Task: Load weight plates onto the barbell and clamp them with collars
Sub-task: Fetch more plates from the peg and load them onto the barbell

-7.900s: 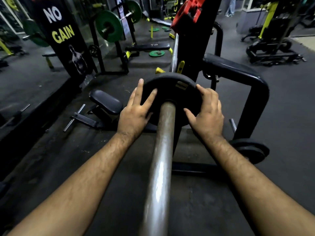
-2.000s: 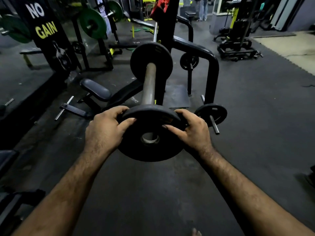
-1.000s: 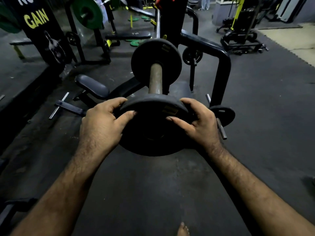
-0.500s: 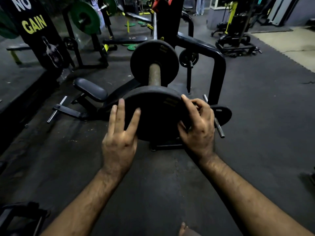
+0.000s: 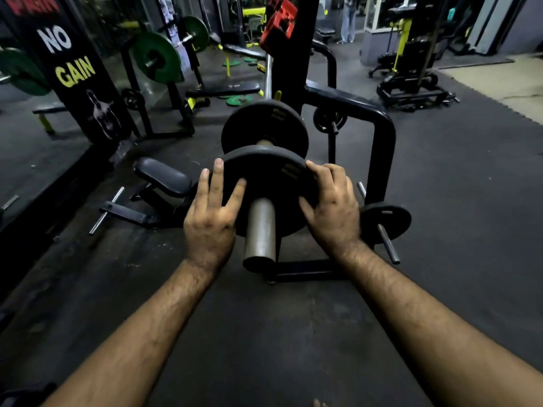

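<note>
The steel barbell sleeve (image 5: 260, 230) points toward me, its end sticking out between my hands. A black weight plate (image 5: 255, 124) sits farther along it. A second black weight plate (image 5: 270, 177) is threaded on the sleeve, a short gap in front of the first. My left hand (image 5: 210, 221) lies flat against this plate's left face, fingers spread. My right hand (image 5: 332, 212) curls over its right rim. I see no collar.
A black rack frame (image 5: 379, 148) bends around the right side, with a small plate (image 5: 388, 218) on its storage peg. A padded bench seat (image 5: 164, 176) lies low at left. Green plates (image 5: 155, 61) hang on another rack behind, beside a "NO GAIN" banner (image 5: 70, 71).
The second plate has slid from the sleeve's tip farther along the bar toward the first plate, exposing the sleeve end. My left hand changed from gripping the rim to pressing flat.
</note>
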